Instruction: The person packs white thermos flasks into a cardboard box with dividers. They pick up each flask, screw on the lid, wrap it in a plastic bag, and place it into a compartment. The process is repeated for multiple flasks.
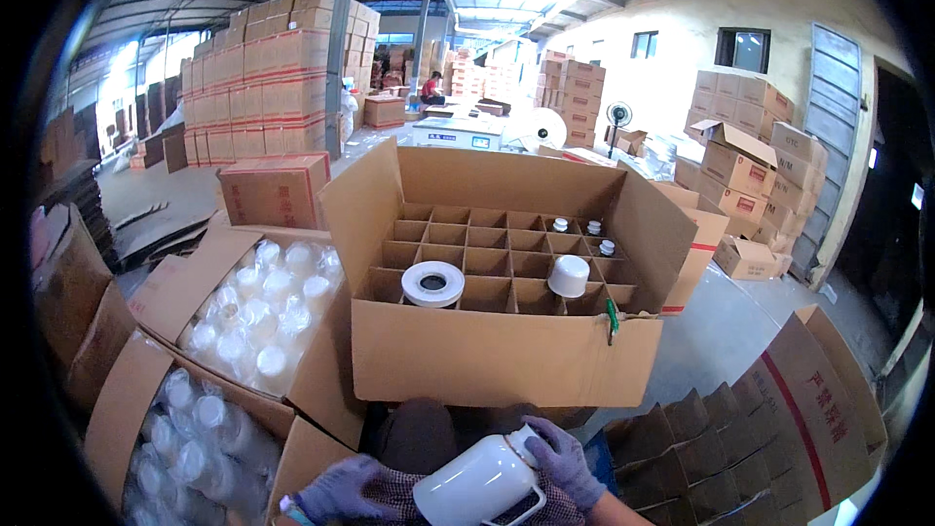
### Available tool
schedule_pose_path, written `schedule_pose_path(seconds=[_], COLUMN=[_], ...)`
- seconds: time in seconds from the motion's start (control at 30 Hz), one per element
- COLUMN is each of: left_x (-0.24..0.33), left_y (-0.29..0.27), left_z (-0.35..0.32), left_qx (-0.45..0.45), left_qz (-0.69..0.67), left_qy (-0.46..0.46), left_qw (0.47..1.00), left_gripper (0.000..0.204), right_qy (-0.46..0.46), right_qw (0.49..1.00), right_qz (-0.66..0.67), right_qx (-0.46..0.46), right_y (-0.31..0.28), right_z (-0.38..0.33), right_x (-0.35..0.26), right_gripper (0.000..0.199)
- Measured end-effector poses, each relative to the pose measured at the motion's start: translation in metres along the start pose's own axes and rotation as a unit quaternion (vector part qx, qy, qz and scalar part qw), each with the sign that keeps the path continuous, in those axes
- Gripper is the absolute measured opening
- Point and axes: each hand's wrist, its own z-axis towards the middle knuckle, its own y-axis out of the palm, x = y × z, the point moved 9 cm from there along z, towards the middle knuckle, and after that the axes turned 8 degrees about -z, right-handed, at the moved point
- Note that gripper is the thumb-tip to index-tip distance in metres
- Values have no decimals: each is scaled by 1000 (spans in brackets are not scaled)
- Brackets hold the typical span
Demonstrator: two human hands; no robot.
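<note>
At the lower centre of the frame, a white handled jug [473, 483] is gripped near its top by the gloved right hand [565, 465]. The left hand [341, 489], fingers extended, is positioned just beside it. A divided carton [502, 356] is noted at centre.

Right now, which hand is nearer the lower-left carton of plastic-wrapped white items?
The left hand, just right of that carton; the right hand is farther right, gripping the white jug.
</note>
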Motion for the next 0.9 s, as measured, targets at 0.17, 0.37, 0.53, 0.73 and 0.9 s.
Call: schedule_pose_path(seconds=[0.17, 0.37, 0.53, 0.73, 0.9], left_x=[20, 65, 65, 45, 90], left_y=[37, -21, -42, -10, 15], left_z=[21, 42, 55, 58, 63], left_qx=[62, 328, 426, 177, 117], left_qz=[-139, -108, -240, -155, -292], left_qy=[-7, 218, 217, 168, 130], left_qw=[988, 913, 845, 957, 940], left_gripper=[55, 44, 55, 63, 75], right_qy=[48, 40, -22, -416, -394], right_qw=[998, 981, 979, 901, 918], right_qz=[9, 166, 140, -26, 4], right_qx=[26, 88, 149, 120, 43], right_y=[5, -39, -62, -52, -39], right_z=[5, 33, 12, -25, -14], right_x=[59, 45, -58, -197, -201], right_gripper=[38, 35, 41, 71, 74])
